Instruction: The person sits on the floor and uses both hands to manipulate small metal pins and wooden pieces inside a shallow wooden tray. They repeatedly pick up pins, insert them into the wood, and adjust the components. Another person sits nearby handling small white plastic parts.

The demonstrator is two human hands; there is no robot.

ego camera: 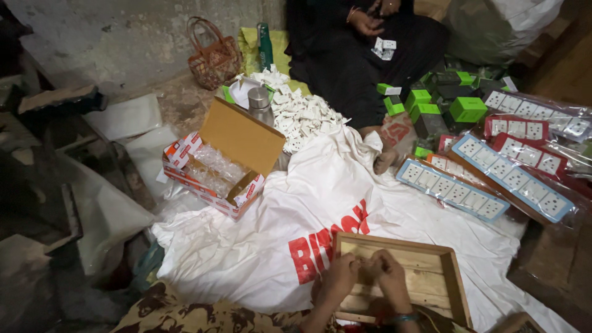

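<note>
While curled together over the wooden tray (449,279), left hand (338,279) and right hand (390,272) touching; grip contents indiscernible.

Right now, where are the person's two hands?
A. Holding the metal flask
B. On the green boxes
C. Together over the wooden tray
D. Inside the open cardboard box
C: the left hand and right hand meet over the wooden tray, which lies on the white sheet.

Wooden tray (447,280) lies near, on the sack (259,234). Open carton (225,163) sits far left of it. Socket strips (493,169) lie far right.
</note>
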